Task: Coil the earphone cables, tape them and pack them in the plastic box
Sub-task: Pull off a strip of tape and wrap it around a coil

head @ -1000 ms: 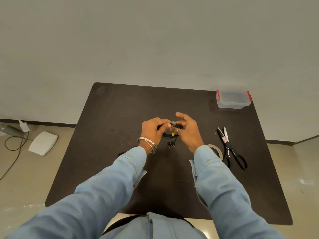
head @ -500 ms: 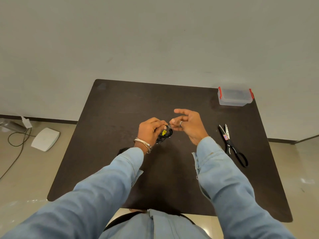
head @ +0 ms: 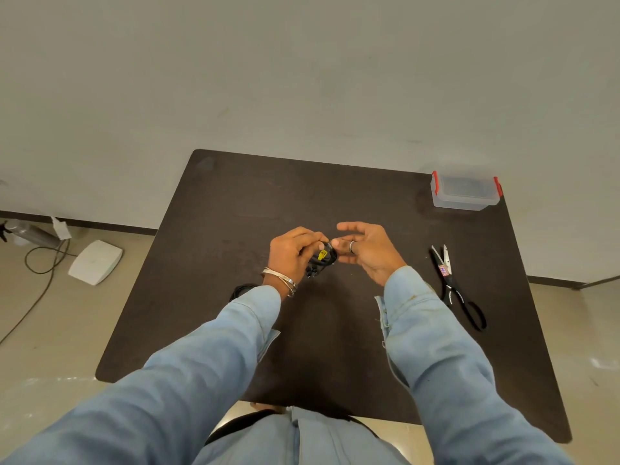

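My left hand (head: pixel 295 251) grips a small coil of black earphone cable (head: pixel 322 258) with a yellow tag, held above the middle of the dark table (head: pixel 235 203). The earbuds dangle just below the coil. My right hand (head: pixel 365 250) is right beside the coil, fingers spread and loosely bent, its thumb and fingertips touching the coil's right side. A clear plastic box (head: pixel 465 193) with red clips stands closed at the far right corner. Part of another black cable (head: pixel 242 290) shows from under my left sleeve.
Black-handled scissors (head: pixel 456 286) lie on the right side of the table, blades pointing away from me. On the floor to the left sit a white device (head: pixel 95 262) and a loose cord. A plain wall stands behind the table.
My right hand has opened its fingers and shifted slightly right of the coil. The coil sits turned in my left hand, its yellow tag showing. The tape roll has gone out of sight behind my right sleeve.
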Action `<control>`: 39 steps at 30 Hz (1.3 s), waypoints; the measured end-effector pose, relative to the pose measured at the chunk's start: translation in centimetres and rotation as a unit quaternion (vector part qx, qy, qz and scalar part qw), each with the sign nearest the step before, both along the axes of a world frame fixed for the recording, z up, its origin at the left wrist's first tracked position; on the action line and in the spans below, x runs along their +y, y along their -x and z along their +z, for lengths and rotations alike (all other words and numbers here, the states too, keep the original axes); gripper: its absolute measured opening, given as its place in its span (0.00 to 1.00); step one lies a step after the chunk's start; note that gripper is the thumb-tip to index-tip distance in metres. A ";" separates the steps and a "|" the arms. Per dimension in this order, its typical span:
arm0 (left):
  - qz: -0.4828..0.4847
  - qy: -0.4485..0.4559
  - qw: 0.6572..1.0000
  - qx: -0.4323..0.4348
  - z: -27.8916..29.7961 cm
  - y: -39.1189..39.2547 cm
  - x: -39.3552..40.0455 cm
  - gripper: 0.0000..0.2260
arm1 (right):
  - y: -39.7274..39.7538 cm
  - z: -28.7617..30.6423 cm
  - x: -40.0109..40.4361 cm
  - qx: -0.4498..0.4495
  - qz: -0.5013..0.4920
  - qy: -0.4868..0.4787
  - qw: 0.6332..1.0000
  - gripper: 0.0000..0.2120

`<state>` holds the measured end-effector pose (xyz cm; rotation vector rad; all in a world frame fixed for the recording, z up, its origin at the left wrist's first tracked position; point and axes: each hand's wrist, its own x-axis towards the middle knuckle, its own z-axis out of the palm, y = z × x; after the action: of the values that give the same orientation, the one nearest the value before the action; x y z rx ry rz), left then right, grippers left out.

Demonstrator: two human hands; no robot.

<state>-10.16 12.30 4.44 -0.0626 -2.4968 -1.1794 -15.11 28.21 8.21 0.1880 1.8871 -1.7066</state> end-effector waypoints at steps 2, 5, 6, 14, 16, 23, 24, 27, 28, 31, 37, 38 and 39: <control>0.002 -0.008 1.000 0.000 0.1 0.0 -0.1 0.06 | 0.0 0.2 -0.1 -0.003 -0.002 0.004 1.000 0.20; -0.007 0.008 1.000 -0.002 0.1 0.1 -0.2 0.06 | -0.2 0.3 -0.5 0.048 -0.019 -0.011 0.999 0.20; -0.007 0.018 1.000 -0.006 0.2 0.1 -0.2 0.07 | -0.2 0.3 -0.6 0.074 -0.025 -0.030 0.997 0.20; 0.077 0.096 0.991 -0.059 0.2 0.2 0.6 0.10 | -2.0 -0.8 -2.1 0.323 0.002 -0.176 0.930 0.16; 0.092 0.021 0.984 -0.153 1.0 -0.1 1.1 0.08 | -2.4 -1.4 -2.0 0.404 0.046 -0.207 0.890 0.18; 0.172 -0.351 0.864 -0.318 1.6 -0.5 -0.1 0.07 | -3.3 -3.0 -2.0 0.406 0.129 -0.211 0.880 0.25; 0.165 -0.357 0.863 -0.316 1.4 -0.7 -0.3 0.07 | -3.2 -2.7 -2.1 0.338 0.080 -0.159 0.924 0.23; 0.143 -0.374 0.865 -0.305 0.9 -1.1 -0.8 0.06 | -2.9 -2.2 -2.8 0.147 -0.069 -0.013 0.987 0.16; 0.134 -0.379 0.864 -0.303 0.6 -1.2 -0.9 0.06 | -2.8 -2.3 -3.1 0.115 -0.094 0.011 0.989 0.15; 0.115 -0.371 0.868 -0.308 0.1 -1.4 -1.3 0.06 | -3.0 -2.2 -3.8 0.070 -0.091 0.011 0.993 0.10; 0.117 -0.368 0.852 -0.354 -1.1 -1.6 -2.3 0.05 | -4.0 -3.3 -4.0 0.183 -0.011 -0.144 0.973 0.05; 0.115 -0.380 0.841 -0.367 -1.5 -1.7 -2.4 0.05 | -4.2 -3.4 -3.9 0.204 0.029 -0.186 0.961 0.07; 0.116 -0.391 0.830 -0.380 -1.9 -1.8 -2.4 0.06 | -4.4 -3.6 -3.9 0.227 0.080 -0.230 0.943 0.10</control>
<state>-8.35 9.87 2.59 1.0865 -2.2106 -2.3278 -10.71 24.33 4.61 -0.1963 2.5490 -1.2462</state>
